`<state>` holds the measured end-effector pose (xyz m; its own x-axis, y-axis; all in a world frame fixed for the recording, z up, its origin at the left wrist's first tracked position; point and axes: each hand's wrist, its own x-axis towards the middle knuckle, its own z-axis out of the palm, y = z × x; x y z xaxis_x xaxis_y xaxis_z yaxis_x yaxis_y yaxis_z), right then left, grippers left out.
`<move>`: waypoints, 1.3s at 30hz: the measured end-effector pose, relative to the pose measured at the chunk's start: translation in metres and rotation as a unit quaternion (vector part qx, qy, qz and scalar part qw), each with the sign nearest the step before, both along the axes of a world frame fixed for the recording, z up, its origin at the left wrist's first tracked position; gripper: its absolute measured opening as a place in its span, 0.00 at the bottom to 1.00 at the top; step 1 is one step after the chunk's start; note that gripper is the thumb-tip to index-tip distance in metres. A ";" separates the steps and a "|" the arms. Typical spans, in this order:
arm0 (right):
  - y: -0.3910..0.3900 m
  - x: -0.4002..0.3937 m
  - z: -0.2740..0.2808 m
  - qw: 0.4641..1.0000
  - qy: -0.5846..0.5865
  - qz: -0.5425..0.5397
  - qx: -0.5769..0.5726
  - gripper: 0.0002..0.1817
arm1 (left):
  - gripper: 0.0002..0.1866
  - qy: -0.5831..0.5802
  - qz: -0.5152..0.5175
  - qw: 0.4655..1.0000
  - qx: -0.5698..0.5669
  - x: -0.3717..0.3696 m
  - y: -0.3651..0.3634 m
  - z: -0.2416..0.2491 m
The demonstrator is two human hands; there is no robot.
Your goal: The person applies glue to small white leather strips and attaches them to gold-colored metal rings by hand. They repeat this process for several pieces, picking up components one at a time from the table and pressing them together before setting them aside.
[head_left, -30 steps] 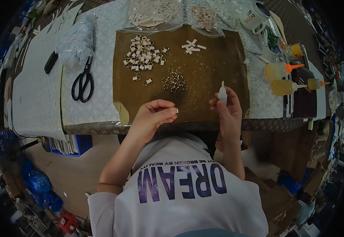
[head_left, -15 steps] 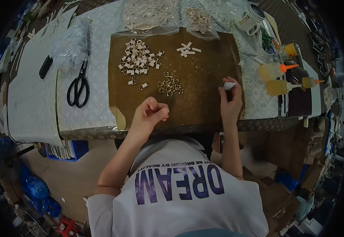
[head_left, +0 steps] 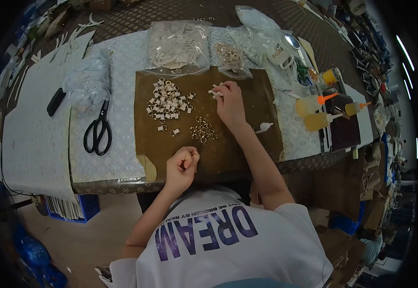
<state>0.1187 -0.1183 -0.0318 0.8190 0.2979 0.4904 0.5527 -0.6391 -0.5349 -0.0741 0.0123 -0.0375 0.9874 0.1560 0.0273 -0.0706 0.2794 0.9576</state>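
My left hand (head_left: 182, 168) is closed in a pinch near the mat's front edge; whatever its fingers hold is too small to make out. At the back of the brown mat (head_left: 247, 163), my right hand (head_left: 231, 104) reaches into the small group of white strips (head_left: 215, 91), its fingers pinched on one and covering most of the others. A small white bottle (head_left: 264, 127) lies on the mat to the right of my right forearm. Between my hands is a pile of gold metal rings (head_left: 203, 130). Rings with white strips folded on them (head_left: 169, 102) are heaped farther left.
Behind the mat lie a clear bag of white strips (head_left: 178, 48) and a bag of small rings (head_left: 232, 57). Black scissors (head_left: 97, 137) rest at left. Yellow liquid bottles (head_left: 317, 121) and a white mug (head_left: 281, 55) stand at right.
My right hand has let go of the small white bottle and moved left and away from me to the strips. The left hand stays pinched near the front edge. The camera view has shifted.
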 end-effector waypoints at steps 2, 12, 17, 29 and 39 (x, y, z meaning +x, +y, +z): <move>-0.001 0.014 -0.002 0.997 0.048 0.002 -0.065 0.07 | 0.19 -0.010 0.005 1.000 -0.004 -0.002 0.002 -0.003; -0.006 0.012 0.001 0.988 0.121 0.009 -0.093 0.08 | 0.20 0.024 -0.010 0.994 -0.107 0.000 0.009 0.000; -0.013 -0.054 0.028 0.975 0.201 0.030 0.091 0.07 | 0.21 0.063 -0.006 0.984 -0.164 0.000 0.018 0.013; -0.040 -0.150 0.031 0.767 0.543 0.116 0.320 0.04 | 0.18 0.119 -0.001 0.970 -0.211 0.006 0.021 0.015; -0.040 -0.148 0.035 0.883 0.388 0.188 0.186 0.07 | 0.09 0.070 0.013 0.996 0.046 -0.011 0.002 0.012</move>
<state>-0.0296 -0.1582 0.0033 0.8293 0.5562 -0.0538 0.0627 -0.1883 -0.9801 -0.0847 0.0145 -0.0251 0.9782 0.1852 -0.0944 0.0587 0.1893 0.9802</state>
